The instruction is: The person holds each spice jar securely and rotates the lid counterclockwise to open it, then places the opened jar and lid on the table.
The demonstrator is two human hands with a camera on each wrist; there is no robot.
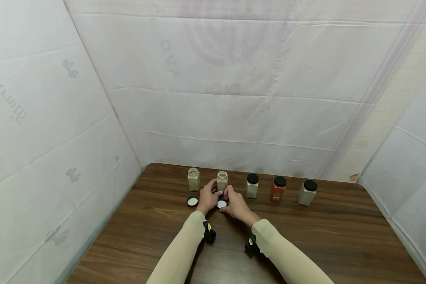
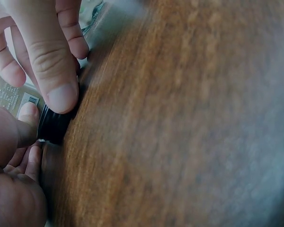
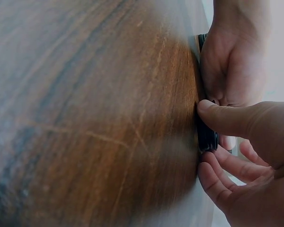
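Observation:
A black lid [image 1: 221, 204] lies on the table with its white inner side up, between the two hands. My right hand [image 1: 237, 206] pinches this lid at its edge, thumb on one side and fingertips on the other. From the left, my left hand [image 1: 208, 197] reaches in, its thumb [image 2: 61, 97] right at the lid's rim and its other fingers loosely bent near the jar. Just behind the hands stands an uncapped glass jar [image 1: 222, 179] of pale powder, its lower part partly hidden by them.
Another uncapped jar [image 1: 193, 181] stands to the left, with its black lid [image 1: 192, 202] in front, white side up. On the right are a black-capped pale jar [image 1: 251, 186], an orange-red jar [image 1: 277, 190] and another pale jar [image 1: 307, 194]. White cloth walls enclose the wooden table [image 1: 323, 232].

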